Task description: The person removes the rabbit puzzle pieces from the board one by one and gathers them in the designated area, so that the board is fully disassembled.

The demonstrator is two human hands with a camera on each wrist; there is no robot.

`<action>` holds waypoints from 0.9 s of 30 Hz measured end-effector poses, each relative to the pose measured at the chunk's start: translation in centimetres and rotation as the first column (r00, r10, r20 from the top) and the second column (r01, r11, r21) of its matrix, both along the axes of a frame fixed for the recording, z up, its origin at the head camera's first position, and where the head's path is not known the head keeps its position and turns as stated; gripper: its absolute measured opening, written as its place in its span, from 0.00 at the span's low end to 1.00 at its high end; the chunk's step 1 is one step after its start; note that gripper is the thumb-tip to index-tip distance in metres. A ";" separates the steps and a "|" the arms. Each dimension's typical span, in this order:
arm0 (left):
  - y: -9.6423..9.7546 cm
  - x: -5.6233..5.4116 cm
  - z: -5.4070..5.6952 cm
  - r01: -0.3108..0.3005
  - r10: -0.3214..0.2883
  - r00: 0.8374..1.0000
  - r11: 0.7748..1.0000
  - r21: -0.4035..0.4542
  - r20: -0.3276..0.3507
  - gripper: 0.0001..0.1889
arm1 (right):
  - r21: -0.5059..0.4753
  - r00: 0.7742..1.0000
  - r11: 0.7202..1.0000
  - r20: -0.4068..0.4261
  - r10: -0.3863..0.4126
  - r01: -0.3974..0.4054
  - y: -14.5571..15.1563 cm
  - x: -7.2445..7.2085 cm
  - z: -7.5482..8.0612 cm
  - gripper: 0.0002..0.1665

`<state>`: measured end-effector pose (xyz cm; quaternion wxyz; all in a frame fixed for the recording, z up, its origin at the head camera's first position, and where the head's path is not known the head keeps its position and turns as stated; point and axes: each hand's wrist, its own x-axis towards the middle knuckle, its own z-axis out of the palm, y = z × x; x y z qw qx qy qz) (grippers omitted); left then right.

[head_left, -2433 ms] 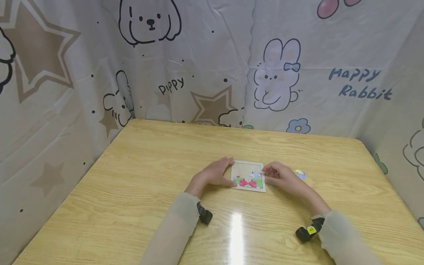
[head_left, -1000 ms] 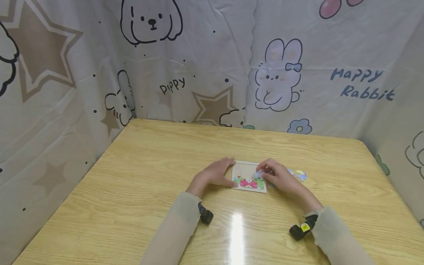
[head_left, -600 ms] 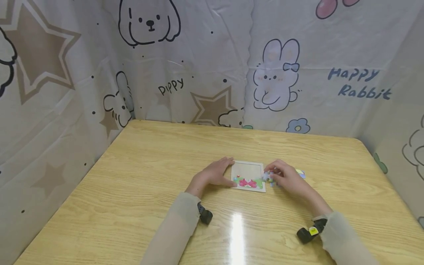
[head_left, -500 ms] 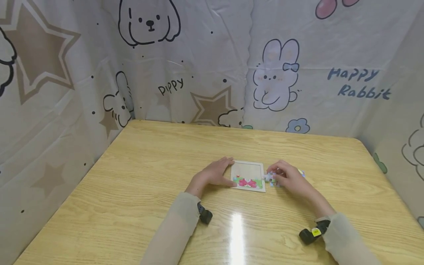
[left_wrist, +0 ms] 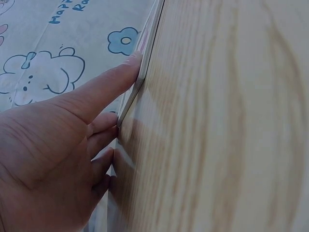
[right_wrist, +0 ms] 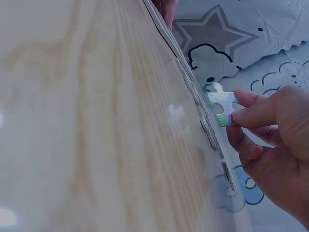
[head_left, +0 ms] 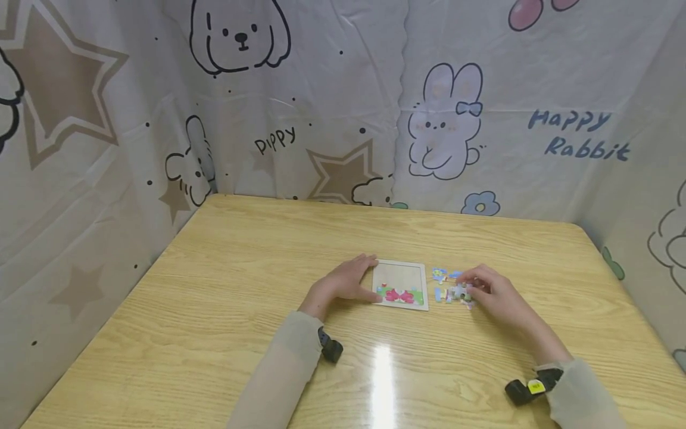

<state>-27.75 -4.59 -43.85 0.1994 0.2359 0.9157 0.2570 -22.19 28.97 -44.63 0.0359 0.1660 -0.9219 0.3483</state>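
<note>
My left hand (head_left: pixel 345 280) rests along the left side of a small square puzzle tray (head_left: pixel 399 274). Its thumb lies on the near corner and its fingertips touch the far corner. Joined pieces (head_left: pixel 399 296) with pink shapes on green fill the tray's near strip; bare board shows above them. To the right, my right hand (head_left: pixel 495 295) pinches a pale blue-green jigsaw piece (right_wrist: pixel 222 104) between thumb and fingers, held above the loose pieces. In the left wrist view, the thumb (left_wrist: pixel 104 89) is stretched out over the tray's edge.
Several loose jigsaw pieces (head_left: pixel 439 274) lie just right of the tray, partly covered by the right hand. The wooden table (head_left: pixel 257 256) ends at a cartoon-printed curtain (head_left: pixel 332 107) behind and at both sides.
The right hand has lifted the jigsaw piece off the tray's right part and carried it right, over the loose pieces, uncovering some of them. The left hand stays in place.
</note>
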 end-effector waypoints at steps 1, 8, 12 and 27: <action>0.0 0.0 0.0 0.000 0.000 1.000 1.000 0.000 0.001 0.47 | 0.000 1.000 1.000 -0.009 -0.004 0.004 0.2 0.1 0.0 0.12; 0.0 0.0 0.0 0.003 -0.003 1.000 1.000 0.007 0.003 0.47 | 0.015 0.999 0.999 -0.040 -0.035 0.035 1.9 0.9 0.1 0.12; 0.1 0.0 0.0 0.004 -0.004 1.000 1.000 0.003 -0.002 0.47 | 0.027 0.998 0.998 -0.034 -0.053 0.054 2.7 1.3 0.2 0.12; 0.0 0.1 0.0 0.005 -0.005 1.000 1.000 0.009 -0.007 0.47 | 0.035 0.997 0.996 -0.029 -0.075 0.076 4.4 2.1 0.1 0.13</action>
